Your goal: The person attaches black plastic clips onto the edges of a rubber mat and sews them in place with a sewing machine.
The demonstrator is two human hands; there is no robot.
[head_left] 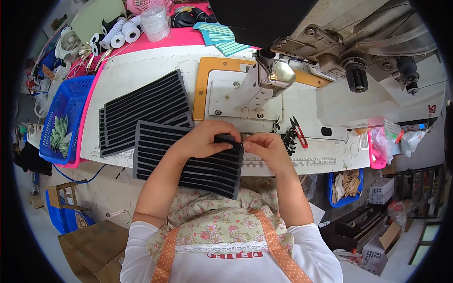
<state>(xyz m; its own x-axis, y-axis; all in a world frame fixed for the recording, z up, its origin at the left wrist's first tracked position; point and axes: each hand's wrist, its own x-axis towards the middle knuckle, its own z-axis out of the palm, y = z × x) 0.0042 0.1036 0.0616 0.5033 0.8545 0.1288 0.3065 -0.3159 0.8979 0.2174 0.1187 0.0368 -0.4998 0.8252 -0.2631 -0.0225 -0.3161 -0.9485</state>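
Observation:
A grey fabric panel with black strips (198, 165) lies over the table's front edge, close against my body. My left hand (207, 139) rests across its upper part, thumb and fingers pinching near the right corner. At that same corner my right hand (265, 147) is closed in a pinch; what sits between its fingertips is too small to name. More striped panels (146, 108) lie stacked to the left. Just right of my right hand are a pile of small black scraps (289, 140) and red-handled thread snips (299, 132).
A sewing machine (264, 85) with an orange-framed plate stands beyond my hands. To the left, a blue basket (80, 94) holds pale green pieces. Thread cones (125, 33) and teal striped cards (222, 37) lie at the back. A cardboard box (96, 247) stands lower left.

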